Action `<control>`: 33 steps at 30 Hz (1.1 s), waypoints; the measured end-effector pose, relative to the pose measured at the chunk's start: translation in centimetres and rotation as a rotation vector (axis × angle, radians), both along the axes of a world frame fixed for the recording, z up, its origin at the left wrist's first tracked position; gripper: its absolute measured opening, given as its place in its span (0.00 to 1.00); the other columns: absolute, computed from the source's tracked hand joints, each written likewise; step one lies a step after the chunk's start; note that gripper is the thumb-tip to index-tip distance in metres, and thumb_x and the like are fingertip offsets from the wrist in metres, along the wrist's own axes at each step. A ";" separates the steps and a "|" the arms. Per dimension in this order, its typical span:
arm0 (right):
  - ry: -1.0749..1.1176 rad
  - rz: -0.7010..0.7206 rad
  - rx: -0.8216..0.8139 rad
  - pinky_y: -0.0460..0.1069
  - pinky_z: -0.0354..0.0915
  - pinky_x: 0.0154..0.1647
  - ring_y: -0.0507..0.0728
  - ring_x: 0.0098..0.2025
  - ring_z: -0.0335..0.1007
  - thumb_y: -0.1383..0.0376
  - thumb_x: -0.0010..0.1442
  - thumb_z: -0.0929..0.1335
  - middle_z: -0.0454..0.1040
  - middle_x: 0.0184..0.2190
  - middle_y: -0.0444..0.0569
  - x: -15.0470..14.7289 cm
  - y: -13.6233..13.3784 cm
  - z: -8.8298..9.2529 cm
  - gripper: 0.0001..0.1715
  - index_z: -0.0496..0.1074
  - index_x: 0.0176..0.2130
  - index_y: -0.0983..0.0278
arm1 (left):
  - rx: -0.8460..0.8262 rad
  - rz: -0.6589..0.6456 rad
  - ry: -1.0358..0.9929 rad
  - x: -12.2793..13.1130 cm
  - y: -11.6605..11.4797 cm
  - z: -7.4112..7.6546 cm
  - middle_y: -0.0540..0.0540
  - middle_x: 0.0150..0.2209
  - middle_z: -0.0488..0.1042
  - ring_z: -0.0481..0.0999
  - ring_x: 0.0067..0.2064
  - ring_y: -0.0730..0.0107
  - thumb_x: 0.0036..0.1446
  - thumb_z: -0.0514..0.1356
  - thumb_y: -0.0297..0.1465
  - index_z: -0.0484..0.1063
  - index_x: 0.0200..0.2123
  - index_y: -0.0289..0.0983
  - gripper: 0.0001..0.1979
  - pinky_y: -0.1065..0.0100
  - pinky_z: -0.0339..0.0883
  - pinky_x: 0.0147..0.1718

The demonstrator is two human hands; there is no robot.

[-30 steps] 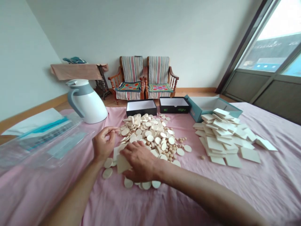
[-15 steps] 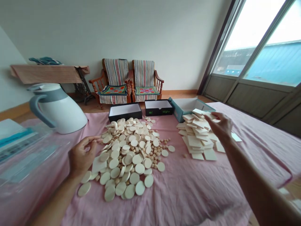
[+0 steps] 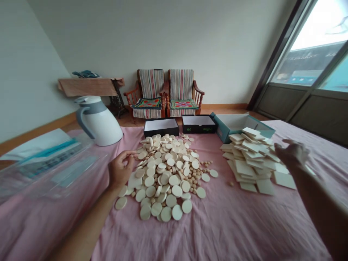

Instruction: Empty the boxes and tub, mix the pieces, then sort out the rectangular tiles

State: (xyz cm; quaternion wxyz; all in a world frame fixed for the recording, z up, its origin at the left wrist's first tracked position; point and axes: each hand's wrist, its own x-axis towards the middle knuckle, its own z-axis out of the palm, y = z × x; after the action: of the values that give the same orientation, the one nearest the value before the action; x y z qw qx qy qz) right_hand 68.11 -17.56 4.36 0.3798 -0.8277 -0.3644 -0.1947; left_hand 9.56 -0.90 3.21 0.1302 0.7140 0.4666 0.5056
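Note:
A heap of pale round wooden discs (image 3: pixel 166 174) lies on the pink cloth, with small wooden beads (image 3: pixel 194 177) mixed in along its right side. At the heap's left edge is my left hand (image 3: pixel 121 169), its fingers curled and thumb brought close in a pinch; what lies between the fingertips, if anything, is hidden. To the right stands a loose pile of square wooden pieces (image 3: pixel 252 159). My right hand (image 3: pixel 295 154) is just right of that pile, fingers apart and slightly blurred, with nothing visible in them.
Behind the heap sit two black boxes (image 3: pixel 161 132) with white insides, and a teal box (image 3: pixel 224 135) stands behind the square pieces. A white and grey jug (image 3: pixel 104 125) is at the left, near clear plastic packaging (image 3: pixel 70 174). Two wooden chairs (image 3: pixel 150 92) stand by the wall.
The view has turned left, so things appear shifted right. My right hand has moved from the top of the square pile to its right side, its fingers spreading. My left hand stays by the discs.

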 end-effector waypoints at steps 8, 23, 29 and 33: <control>-0.020 0.795 -0.126 0.55 0.67 0.39 0.60 0.37 0.73 0.61 0.60 0.64 0.76 0.39 0.52 -22.8 3.1 4.3 0.12 0.73 0.41 0.61 | 0.019 -0.001 -0.038 0.2 -0.5 0.2 0.47 0.32 0.80 0.81 0.36 0.67 0.56 0.54 0.30 0.75 0.35 0.36 0.10 0.69 0.73 0.39; -0.469 1.449 -0.533 0.62 0.54 0.53 0.66 0.52 0.61 0.57 0.53 0.68 0.75 0.44 0.57 -45.2 10.9 1.2 0.22 0.71 0.46 0.66 | 0.073 0.098 -0.066 -0.9 -0.3 1.0 0.47 0.33 0.80 0.80 0.37 0.68 0.57 0.53 0.29 0.74 0.35 0.36 0.10 0.70 0.73 0.39; -0.413 1.363 -0.517 0.59 0.54 0.52 0.63 0.48 0.63 0.67 0.54 0.66 0.75 0.39 0.54 -43.2 11.2 0.7 0.15 0.73 0.43 0.65 | 0.066 0.090 -0.035 -0.6 -0.4 0.8 0.47 0.34 0.80 0.80 0.38 0.67 0.57 0.54 0.30 0.74 0.36 0.37 0.09 0.70 0.72 0.39; -0.163 1.362 -0.358 0.54 0.57 0.50 0.59 0.47 0.65 0.69 0.58 0.65 0.75 0.41 0.50 -40.3 10.5 1.3 0.12 0.73 0.42 0.62 | 0.063 0.070 0.006 -0.4 -0.5 0.7 0.48 0.33 0.80 0.80 0.37 0.67 0.57 0.53 0.30 0.75 0.35 0.38 0.10 0.69 0.72 0.39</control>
State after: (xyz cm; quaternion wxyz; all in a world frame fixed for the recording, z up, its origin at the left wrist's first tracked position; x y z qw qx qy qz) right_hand 27.81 -7.08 5.69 0.2468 -0.4482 -0.8547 0.0879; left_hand 9.14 -1.44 3.93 0.0885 0.7026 0.4755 0.5220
